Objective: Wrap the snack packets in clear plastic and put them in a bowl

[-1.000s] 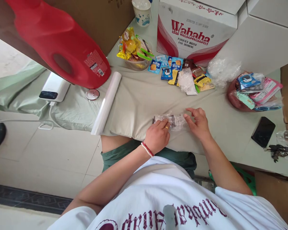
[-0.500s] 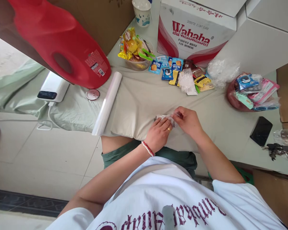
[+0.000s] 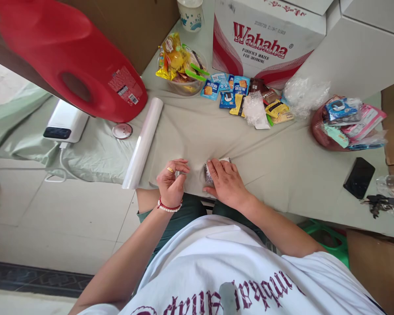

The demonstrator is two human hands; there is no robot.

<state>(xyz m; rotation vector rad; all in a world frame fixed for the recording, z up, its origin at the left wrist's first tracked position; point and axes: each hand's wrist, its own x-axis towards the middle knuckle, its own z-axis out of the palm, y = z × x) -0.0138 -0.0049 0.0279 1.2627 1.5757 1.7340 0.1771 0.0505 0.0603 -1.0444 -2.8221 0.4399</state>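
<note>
A small dark packet with a shiny, crinkled surface (image 3: 207, 175) lies on the cloth-covered table edge in front of me. My right hand (image 3: 226, 181) rests flat over it, fingers stretched out and thumb apart, hiding most of it. To the left, my left hand (image 3: 172, 181), with a ring and a beaded bracelet, hovers apart from the packet. Its fingers are bent, with a gap to the thumb, and I see nothing held in it. A roll of clear plastic film (image 3: 142, 144) lies farther left.
Small snack packets (image 3: 239, 94) lie before a water carton (image 3: 265, 39). A snack bowl (image 3: 184, 87) stands at the back left, a filled reddish bowl (image 3: 318, 131) at right. Nearby are a red jug (image 3: 95, 74), white power bank (image 3: 65, 120), phone (image 3: 359, 177) and keys (image 3: 377, 201).
My left hand has lifted off the packet and moved left. My right hand has gone from pinching at the packet's right edge to lying flat on top of it.
</note>
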